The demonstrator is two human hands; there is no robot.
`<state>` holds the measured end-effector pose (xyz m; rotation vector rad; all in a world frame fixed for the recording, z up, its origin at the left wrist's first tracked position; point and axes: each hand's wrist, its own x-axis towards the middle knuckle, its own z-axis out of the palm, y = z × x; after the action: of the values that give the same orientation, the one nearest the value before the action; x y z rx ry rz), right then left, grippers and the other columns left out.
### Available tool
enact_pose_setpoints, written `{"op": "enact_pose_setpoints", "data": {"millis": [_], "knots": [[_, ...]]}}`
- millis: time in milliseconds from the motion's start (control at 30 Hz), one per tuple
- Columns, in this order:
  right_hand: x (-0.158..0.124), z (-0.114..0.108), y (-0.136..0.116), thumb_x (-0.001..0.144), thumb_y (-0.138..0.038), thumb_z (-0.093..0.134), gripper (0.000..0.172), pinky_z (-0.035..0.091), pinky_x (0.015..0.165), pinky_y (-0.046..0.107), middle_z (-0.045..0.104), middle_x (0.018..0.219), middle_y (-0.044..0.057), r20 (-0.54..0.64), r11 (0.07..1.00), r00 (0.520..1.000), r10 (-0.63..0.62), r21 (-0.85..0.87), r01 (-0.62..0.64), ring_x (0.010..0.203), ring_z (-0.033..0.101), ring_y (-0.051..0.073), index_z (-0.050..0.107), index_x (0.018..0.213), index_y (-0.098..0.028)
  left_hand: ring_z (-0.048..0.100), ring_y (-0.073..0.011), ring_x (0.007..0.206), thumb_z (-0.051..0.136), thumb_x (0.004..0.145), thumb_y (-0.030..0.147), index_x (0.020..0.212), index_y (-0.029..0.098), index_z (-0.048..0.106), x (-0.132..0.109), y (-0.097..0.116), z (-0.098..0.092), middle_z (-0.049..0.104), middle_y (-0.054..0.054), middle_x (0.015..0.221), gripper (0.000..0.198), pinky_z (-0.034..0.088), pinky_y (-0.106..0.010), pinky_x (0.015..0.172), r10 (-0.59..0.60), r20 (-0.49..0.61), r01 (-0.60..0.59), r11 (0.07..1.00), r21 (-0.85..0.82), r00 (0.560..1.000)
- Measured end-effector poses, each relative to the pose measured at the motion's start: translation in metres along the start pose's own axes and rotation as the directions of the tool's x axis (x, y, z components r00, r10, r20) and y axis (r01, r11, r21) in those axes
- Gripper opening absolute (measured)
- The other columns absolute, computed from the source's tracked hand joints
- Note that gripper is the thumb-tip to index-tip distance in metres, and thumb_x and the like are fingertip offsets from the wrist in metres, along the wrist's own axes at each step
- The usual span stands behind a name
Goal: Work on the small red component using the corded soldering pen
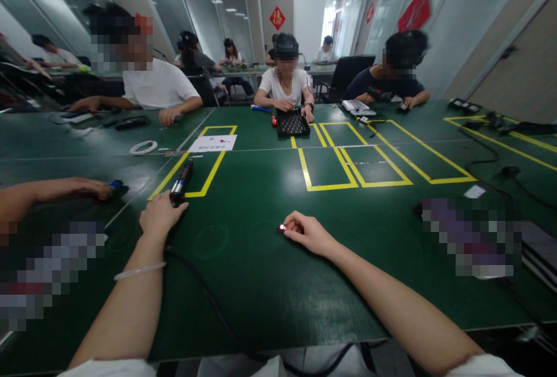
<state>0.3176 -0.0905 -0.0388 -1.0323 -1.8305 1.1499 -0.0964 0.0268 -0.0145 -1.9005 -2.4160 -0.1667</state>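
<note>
Small red piece (281, 229) pinched in my right hand (307, 232), not yet released; my left hand (160, 216) touches a black cylinder (183, 174), grip hidden; overall progress unclear.

Arms (134, 293) outstretched; right grip (307, 233) curled

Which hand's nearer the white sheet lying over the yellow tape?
Left. The left hand, at the dark cylinder, is on the wearer's side of the white sheet and to its left; the right hand is farther off, wearer's side and right.
</note>
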Motion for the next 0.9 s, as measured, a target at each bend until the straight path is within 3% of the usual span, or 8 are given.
{"op": "enact_pose_setpoints", "data": {"millis": [267,533,700,900], "knots": [[0.0,-0.001,0.001,0.087,-0.028,0.06,0.015,0.042,0.062,0.021,0.059,0.077,-0.001,0.008,1.0,1.0,0.008,-0.014,-0.008,0.066,0.054,0.011,0.057,0.097,-0.017,0.053,-0.0374,0.109,0.046,0.085,0.056,0.128,0.013,0.043,0.002,0.0,-0.004,0.05,-0.018,0.126,0.061,0.048,-0.045,0.076,0.001,0.071,0.0,1.0,-0.014,0.997],[0.001,-0.001,-0.002,0.086,-0.024,0.061,0.013,0.041,0.061,0.021,0.059,0.076,-0.001,0.007,1.0,1.0,0.004,-0.016,-0.003,0.066,0.054,0.01,0.058,0.096,-0.016,0.056,-0.0386,0.108,0.048,0.083,0.053,0.124,0.012,0.05,-0.003,0.012,-0.001,0.055,-0.024,0.121,0.058,0.049,-0.046,0.079,0.056,0.015,-0.056,0.998,-0.012,0.998],[0.002,0.002,0.001,0.085,-0.026,0.062,0.014,0.041,0.06,0.021,0.058,0.074,-0.002,0.01,1.0,1.0,0.006,-0.009,-0.006,0.064,0.053,0.01,0.057,0.094,-0.017,0.057,-0.0367,0.108,0.051,0.082,0.05,0.127,0.012,0.05,-0.013,0.033,-0.001,0.055,-0.023,0.122,0.059,0.05,-0.044,0.081,0.098,-0.012,-0.098,0.995,-0.005,0.995],[0.002,0.001,0.003,0.085,-0.028,0.064,0.015,0.039,0.057,0.021,0.056,0.07,-0.003,0.014,0.999,1.0,0.006,-0.031,-0.006,0.061,0.051,0.01,0.056,0.092,-0.017,0.055,-0.0321,0.111,0.053,0.082,0.047,0.133,0.014,0.045,-0.036,0.078,0.003,0.054,-0.017,0.123,0.061,0.049,-0.04,0.086,0.278,-0.025,-0.279,0.96,-0.015,0.96]]}}
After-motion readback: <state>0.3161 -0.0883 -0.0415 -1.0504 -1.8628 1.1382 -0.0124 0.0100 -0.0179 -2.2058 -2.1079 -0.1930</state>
